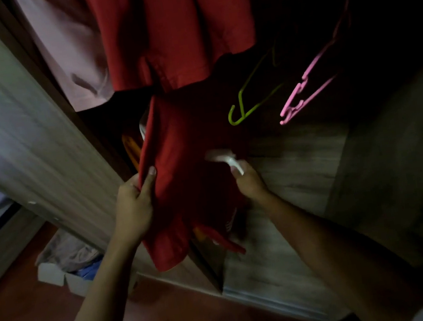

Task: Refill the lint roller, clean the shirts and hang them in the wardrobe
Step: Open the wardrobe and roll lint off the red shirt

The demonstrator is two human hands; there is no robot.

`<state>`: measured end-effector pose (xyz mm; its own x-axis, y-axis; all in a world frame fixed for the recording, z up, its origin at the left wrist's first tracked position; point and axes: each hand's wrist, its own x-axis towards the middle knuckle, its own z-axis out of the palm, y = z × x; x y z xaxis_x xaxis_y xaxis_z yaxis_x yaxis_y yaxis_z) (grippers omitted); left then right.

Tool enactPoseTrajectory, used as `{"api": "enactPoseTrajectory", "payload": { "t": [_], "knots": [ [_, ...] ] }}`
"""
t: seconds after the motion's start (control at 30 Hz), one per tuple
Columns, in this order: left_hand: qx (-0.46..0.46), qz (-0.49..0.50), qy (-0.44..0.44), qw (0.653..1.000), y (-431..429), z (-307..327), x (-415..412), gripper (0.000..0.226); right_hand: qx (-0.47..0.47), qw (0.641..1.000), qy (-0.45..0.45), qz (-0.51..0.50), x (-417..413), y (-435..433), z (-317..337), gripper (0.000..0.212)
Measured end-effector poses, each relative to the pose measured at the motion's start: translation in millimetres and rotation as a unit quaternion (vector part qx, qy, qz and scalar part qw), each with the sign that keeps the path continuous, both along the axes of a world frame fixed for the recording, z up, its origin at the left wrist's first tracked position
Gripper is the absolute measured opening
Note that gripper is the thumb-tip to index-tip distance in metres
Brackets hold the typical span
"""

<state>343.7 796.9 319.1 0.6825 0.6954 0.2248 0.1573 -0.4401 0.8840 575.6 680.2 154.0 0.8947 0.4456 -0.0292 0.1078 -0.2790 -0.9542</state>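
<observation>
One lint roller (222,158), head up-left, handle down-right

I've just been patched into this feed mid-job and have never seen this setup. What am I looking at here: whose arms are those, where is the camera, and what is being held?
There is no machine here: a person wears one wide-angle camera on the head, looking forward and down, so the two bare arms are theirs. The left hand pinches the edge of a red shirt that hangs in front of an open wardrobe. The right hand grips the white handle of a lint roller, its head against the shirt. The picture is dark and blurred, so the roller's sheet cannot be judged. Inside the wardrobe hang another red garment, a pale pink one, an empty green hanger and an empty pink hanger. A box of clothes sits on the floor at the lower left.
</observation>
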Motion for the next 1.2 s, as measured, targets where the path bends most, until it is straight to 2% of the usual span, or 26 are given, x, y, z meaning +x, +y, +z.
{"api": "enactPoseTrajectory", "payload": {
  "t": [0.07,0.13,0.17,0.23,0.33,0.4,0.43,0.5,0.57,0.63,0.7,0.83,0.9,0.97,1.03,1.2],
  "knots": [
    [-0.003,-0.002,0.001,1.000,0.9,-2.7,1.4,0.061,0.056,0.997,-0.010,-0.044,21.2,3.4,30.2,0.030],
    [-0.005,-0.005,-0.001,1.000,0.1,-5.5,3.5,0.058,0.128,0.988,0.026,-0.078,37.7,9.2,56.9,0.030],
    [-0.009,-0.007,-0.003,1.000,-0.3,-6.9,4.9,0.056,0.164,0.982,0.043,-0.082,42.7,11.9,67.1,0.026],
    [-0.016,-0.006,-0.007,1.000,-0.3,-8.6,7.0,0.054,0.180,0.980,0.042,-0.068,44.4,12.7,78.5,0.005],
    [-0.013,0.003,-0.007,1.000,3.1,-7.8,8.6,0.054,0.144,0.989,0.020,-0.023,24.3,5.3,68.2,0.010],
    [0.001,0.002,-0.004,1.000,5.1,-6.3,8.3,0.055,0.105,0.992,0.038,0.050,10.1,-1.2,35.7,0.008],
    [0.003,0.001,-0.003,1.000,5.0,-6.1,8.0,0.054,0.066,0.993,0.052,0.088,3.7,-6.5,16.8,0.015],
    [0.001,0.002,0.001,1.000,4.0,-6.7,7.7,0.051,-0.020,0.984,0.074,0.162,-10.0,-18.9,-13.3,0.024],
    [0.004,0.009,0.002,1.000,3.6,-7.5,7.7,0.048,-0.041,0.974,0.093,0.202,-17.3,-25.1,-23.7,0.021],
    [0.007,0.016,0.000,1.000,7.5,-9.6,7.7,0.048,0.016,0.980,0.103,0.172,-13.6,-21.8,-13.3,0.021],
    [0.003,0.021,-0.004,1.000,13.2,-10.8,6.3,0.050,0.113,0.979,0.114,0.126,-2.0,-15.1,10.1,0.019],
    [0.003,0.014,-0.011,1.000,21.9,-11.4,6.7,0.054,0.253,0.955,0.127,0.088,16.5,-4.3,81.0,0.010],
    [0.002,0.009,-0.018,1.000,20.4,-13.2,8.9,0.057,0.289,0.946,0.127,0.081,15.9,-2.8,105.1,0.017],
    [0.002,0.010,-0.024,1.000,19.7,-17.3,11.0,0.058,0.270,0.954,0.093,0.089,7.9,-1.8,110.7,0.020],
    [0.004,0.014,-0.028,1.000,20.6,-20.9,12.1,0.055,0.230,0.965,0.050,0.120,-8.9,-0.9,92.6,0.010],
    [0.004,0.005,-0.039,0.999,23.2,-26.7,15.1,0.053,0.061,0.972,-0.040,0.224,-68.3,-13.3,0.5,0.021]
  ]
}}
